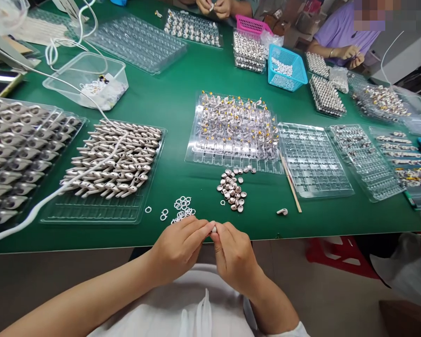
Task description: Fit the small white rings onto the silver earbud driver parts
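My left hand (178,248) and my right hand (233,256) meet at the near edge of the green table (175,98), fingertips pinched together on one small white-and-metal earbud part (214,229). Just beyond the hands lie a cluster of small white rings (181,208) and a pile of small round metal caps (232,187). A single white earbud piece (282,212) lies to the right beside a thin wooden stick (292,186).
Clear trays of beige earbud shells (115,159) sit left, a tray of assembled parts (235,126) ahead, and mostly bare trays (312,159) right. A white cable (56,192) crosses the left side. Other people's hands (215,7) work at the far edge near pink (249,23) and blue baskets (286,68).
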A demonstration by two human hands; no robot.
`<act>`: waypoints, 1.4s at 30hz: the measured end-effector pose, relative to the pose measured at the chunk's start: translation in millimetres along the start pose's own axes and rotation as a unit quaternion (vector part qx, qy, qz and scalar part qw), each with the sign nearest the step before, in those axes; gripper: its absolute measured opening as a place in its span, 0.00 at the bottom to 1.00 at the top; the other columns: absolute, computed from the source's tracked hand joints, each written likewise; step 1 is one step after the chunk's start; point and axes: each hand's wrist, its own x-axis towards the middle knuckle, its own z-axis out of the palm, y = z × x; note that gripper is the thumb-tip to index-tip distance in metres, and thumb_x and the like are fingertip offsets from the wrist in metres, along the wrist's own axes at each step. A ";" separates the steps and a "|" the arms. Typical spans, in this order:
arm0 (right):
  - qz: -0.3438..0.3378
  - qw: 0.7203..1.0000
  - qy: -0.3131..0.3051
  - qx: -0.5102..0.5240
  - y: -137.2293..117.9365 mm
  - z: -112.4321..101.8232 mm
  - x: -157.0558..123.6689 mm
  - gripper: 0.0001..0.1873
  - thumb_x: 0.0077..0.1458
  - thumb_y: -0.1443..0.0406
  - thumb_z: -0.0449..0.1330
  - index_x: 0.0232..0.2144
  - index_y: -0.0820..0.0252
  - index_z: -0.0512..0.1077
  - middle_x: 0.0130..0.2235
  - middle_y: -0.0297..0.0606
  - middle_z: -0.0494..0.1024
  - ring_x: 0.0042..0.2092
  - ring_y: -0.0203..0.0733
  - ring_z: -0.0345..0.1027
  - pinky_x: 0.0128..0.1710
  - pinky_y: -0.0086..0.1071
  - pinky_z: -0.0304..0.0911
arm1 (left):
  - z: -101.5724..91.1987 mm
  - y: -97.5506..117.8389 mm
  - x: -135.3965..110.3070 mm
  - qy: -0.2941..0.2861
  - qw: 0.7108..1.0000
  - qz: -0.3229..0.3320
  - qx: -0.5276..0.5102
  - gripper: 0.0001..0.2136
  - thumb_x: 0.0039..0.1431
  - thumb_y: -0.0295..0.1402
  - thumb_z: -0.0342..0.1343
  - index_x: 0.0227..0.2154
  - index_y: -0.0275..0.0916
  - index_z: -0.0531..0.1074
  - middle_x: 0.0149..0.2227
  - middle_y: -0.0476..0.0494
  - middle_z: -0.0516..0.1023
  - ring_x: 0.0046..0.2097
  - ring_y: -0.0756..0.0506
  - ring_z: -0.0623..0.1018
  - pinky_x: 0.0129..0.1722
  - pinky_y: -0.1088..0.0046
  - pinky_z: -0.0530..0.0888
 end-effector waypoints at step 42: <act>-0.017 0.999 0.028 0.027 4.9 -1.2 4.4 0.14 0.62 0.73 0.50 0.49 0.71 0.67 0.31 0.42 0.72 0.30 0.40 0.64 0.26 0.32 0.59 | -3.9 -5.1 12.4 -0.032 0.999 0.014 0.022 0.15 0.59 0.18 0.46 0.49 0.24 0.66 0.37 0.29 0.80 0.35 0.42 0.79 0.31 0.66 0.77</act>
